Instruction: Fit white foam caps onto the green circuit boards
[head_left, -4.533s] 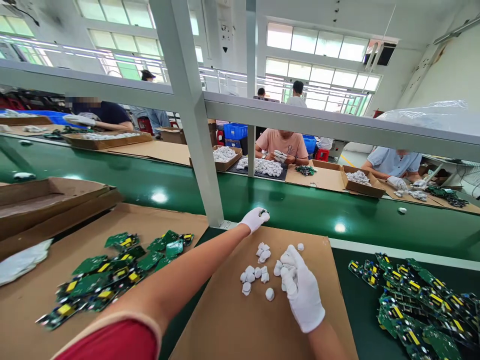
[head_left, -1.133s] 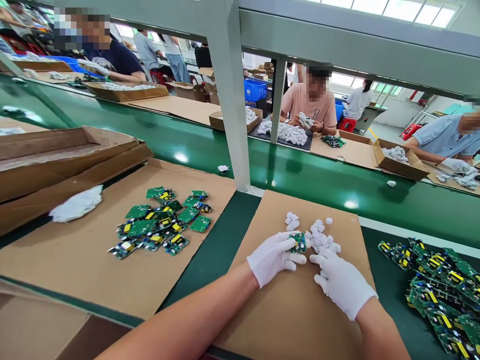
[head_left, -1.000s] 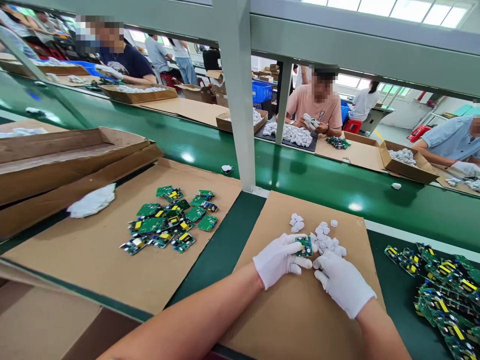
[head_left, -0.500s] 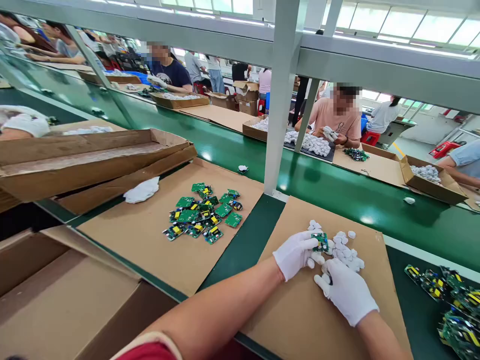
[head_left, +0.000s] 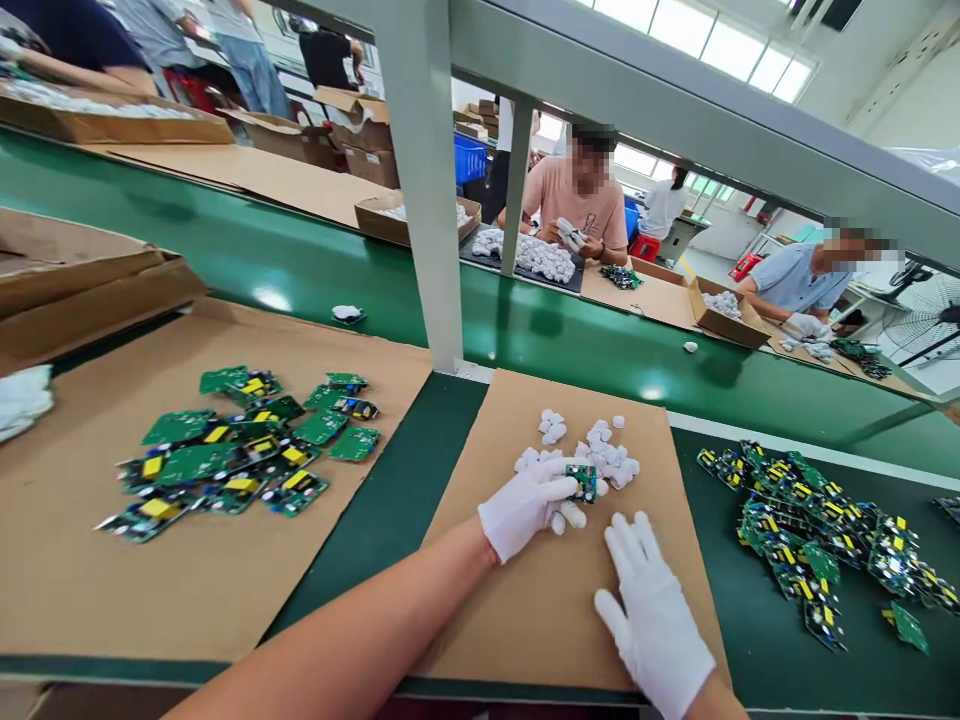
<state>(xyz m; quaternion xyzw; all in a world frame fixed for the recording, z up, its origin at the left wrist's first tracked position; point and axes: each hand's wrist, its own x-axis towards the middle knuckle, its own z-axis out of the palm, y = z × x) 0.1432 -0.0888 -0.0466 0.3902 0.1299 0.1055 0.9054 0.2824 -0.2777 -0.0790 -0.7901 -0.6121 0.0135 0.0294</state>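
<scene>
Green and small, the circuit board [head_left: 582, 482] sits up off the cardboard sheet [head_left: 510, 630], at the far end of the left hand [head_left: 529, 503]. From my remote view I see that gloved hand's thumb and fingers clamped on the board's edge, its parts facing up toward the camera.

What has just changed is the right hand [head_left: 656, 615]. Half a second ago its fingers were curled close beside the left hand; now it lies nearer and to the right, fingers stretched out, thumb well apart. I see nothing in it, though its palm is turned away, and I cannot tell whether it touches the cardboard. I judge that the left hand alone now carries the board.

Just beyond the board, white lumps [head_left: 609, 458] lie in loose clusters on the same sheet, with one lump by itself farther off.

To the right, a heap of boards [head_left: 817, 530] spreads over the dark green bench [head_left: 382, 520]. To the left, a second heap [head_left: 225, 450] rests on another cardboard sheet [head_left: 172, 600].

Farther out, past a pale post [head_left: 427, 200], I make out a shiny green belt [head_left: 525, 335], and across it a co-worker [head_left: 574, 205] in a pink shirt, handling something white.
</scene>
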